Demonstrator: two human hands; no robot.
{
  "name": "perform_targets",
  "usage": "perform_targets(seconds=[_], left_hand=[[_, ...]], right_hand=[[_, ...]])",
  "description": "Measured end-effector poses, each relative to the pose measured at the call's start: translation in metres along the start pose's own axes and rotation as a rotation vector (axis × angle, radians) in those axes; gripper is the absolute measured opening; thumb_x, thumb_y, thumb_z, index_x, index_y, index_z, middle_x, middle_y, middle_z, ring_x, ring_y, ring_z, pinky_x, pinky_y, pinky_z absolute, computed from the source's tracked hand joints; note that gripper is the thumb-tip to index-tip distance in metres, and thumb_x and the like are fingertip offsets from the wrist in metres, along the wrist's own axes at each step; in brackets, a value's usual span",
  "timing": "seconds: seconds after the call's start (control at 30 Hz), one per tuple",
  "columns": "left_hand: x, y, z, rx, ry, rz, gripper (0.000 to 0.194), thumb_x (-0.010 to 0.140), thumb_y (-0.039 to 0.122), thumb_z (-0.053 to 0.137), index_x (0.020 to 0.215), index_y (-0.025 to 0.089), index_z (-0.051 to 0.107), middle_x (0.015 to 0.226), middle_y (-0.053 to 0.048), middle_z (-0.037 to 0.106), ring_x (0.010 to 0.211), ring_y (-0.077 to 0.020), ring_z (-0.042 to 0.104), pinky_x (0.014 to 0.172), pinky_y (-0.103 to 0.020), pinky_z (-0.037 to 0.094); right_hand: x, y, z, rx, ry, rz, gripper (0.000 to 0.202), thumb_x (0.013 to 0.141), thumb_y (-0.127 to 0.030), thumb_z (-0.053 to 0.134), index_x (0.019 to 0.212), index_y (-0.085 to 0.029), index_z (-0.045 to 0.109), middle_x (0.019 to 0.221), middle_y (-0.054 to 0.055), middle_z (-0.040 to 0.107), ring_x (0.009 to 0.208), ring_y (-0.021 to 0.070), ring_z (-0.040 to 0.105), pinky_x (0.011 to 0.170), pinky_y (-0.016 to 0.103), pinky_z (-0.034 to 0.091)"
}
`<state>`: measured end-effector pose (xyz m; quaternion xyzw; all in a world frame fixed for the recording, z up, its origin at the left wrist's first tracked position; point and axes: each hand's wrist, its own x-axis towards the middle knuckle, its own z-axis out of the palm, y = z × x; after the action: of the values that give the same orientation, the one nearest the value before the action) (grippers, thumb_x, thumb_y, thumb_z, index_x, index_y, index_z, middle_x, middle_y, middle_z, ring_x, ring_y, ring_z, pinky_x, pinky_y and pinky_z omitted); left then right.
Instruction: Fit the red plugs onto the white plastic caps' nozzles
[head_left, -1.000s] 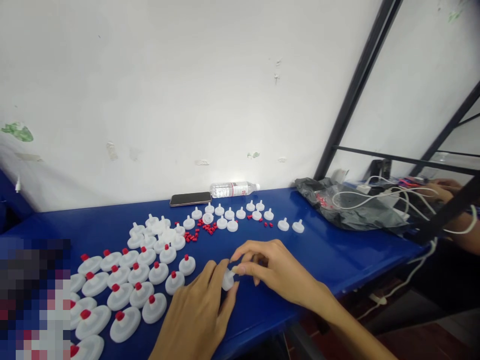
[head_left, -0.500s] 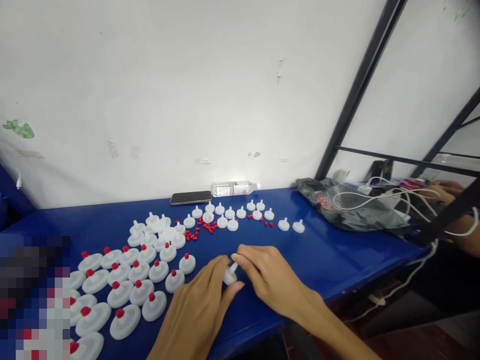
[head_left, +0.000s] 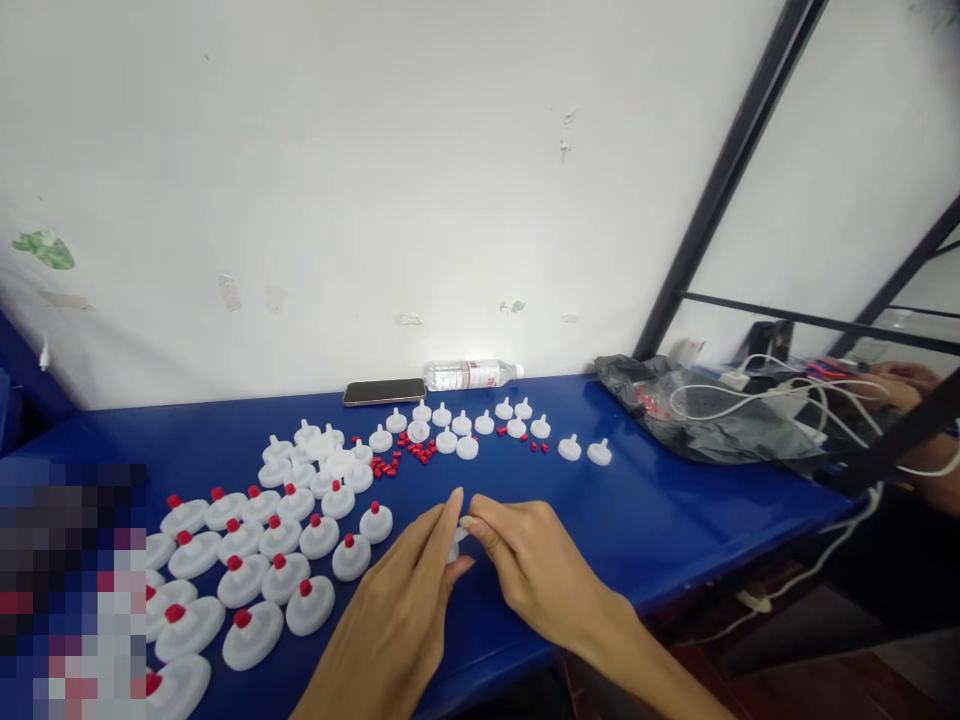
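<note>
Steadily, a disc point(head_left: 455, 545) is being gripped between the thumb and fingers of the left hand point(head_left: 390, 610), its top apparently being pinched by the right hand point(head_left: 536, 560); light, stiff, smooth handling is being suggested, rim-first.

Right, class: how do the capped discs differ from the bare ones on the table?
The capped discs have red caps on their stems; the bare discs show only white stems. The capped discs sit at the left, nearer the person; the bare discs sit farther back, toward the wall. Both are white and rest on the blue table.
</note>
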<state>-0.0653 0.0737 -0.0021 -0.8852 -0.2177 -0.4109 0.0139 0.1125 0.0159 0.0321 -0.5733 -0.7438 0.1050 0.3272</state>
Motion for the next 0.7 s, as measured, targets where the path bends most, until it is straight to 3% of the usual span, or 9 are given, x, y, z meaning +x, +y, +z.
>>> perform_targets(seconds=[0.3,0.5,0.7], left_hand=[[0.001,0.003,-0.004,-0.16,-0.022,-0.026,0.059,0.108,0.026,0.043,0.164,0.028,0.023,0.129,-0.008,0.072,0.111,-0.0148,0.074,0.092,-0.021,0.059],[0.002,0.002,-0.007,-0.194,-0.047,-0.022,0.061,0.107,0.024,0.044,0.164,0.032,0.022,0.124,-0.006,0.074,0.106,-0.0151,0.076,0.088,-0.02,0.061],[-0.003,-0.001,-0.004,-0.241,-0.07,-0.026,0.064,0.105,0.018,0.047,0.163,0.033,0.025,0.133,-0.005,0.07,0.112,-0.0151,0.074,0.093,-0.022,0.06]], right_hand=[[-0.005,-0.008,-0.006,-0.156,-0.044,0.011,0.025,0.105,-0.018,0.039,0.082,-0.023,0.041,0.068,-0.004,0.056,0.055,0.0133,0.048,0.058,0.03,0.023],[-0.009,-0.014,-0.011,-0.261,-0.087,-0.003,0.021,0.093,-0.006,0.045,0.098,-0.022,0.057,0.081,-0.001,0.073,0.059,0.0142,0.059,0.057,0.031,0.021],[-0.01,-0.013,-0.011,-0.289,-0.131,-0.001,0.029,0.088,-0.005,0.048,0.106,-0.024,0.062,0.089,0.0,0.075,0.063,0.0151,0.061,0.057,0.031,0.021]])
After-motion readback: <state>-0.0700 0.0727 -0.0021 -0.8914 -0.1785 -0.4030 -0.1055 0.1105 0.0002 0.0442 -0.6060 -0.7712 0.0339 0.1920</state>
